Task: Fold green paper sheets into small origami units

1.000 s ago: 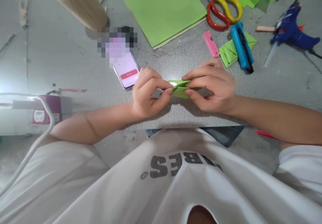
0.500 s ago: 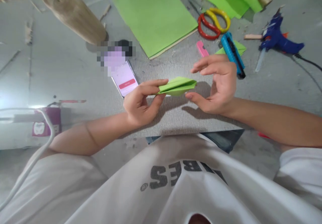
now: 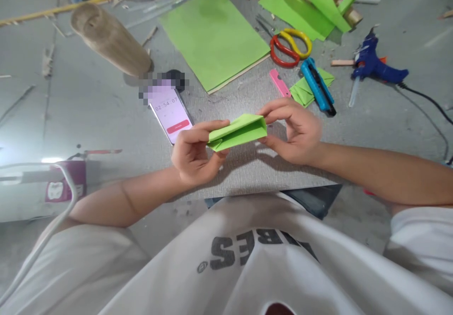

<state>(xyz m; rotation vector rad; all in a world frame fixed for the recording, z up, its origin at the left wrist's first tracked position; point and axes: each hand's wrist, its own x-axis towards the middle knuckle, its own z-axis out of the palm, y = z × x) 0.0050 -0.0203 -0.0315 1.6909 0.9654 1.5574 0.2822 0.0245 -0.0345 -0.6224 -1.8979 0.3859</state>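
A small folded piece of green paper (image 3: 239,133) is held over the table's near edge, its long side opened into a narrow pocket that faces me. My left hand (image 3: 198,152) pinches its left end between thumb and fingers. At the right end, the fingertips and thumb of my right hand (image 3: 295,128) close on the paper's edge. Beyond my right hand lies a blue box cutter (image 3: 318,86) on top of another folded green paper (image 3: 302,92). A pink cutter-like tool (image 3: 279,83) is beside them. Left of the held paper rests a phone (image 3: 170,114) with a running timer.
Green sheets (image 3: 215,41) lie stacked at the back middle, with red and yellow scissors (image 3: 290,48) at their right. A blue glue gun (image 3: 378,62) with a cord is far right. A wooden cylinder (image 3: 111,38) lies back left. More green paper (image 3: 300,12) sits behind the scissors.
My right hand has moved left and taken hold of the paper's right end. The paper has tilted so its pocket shows wider. The view has shifted, showing more of the table's far side.
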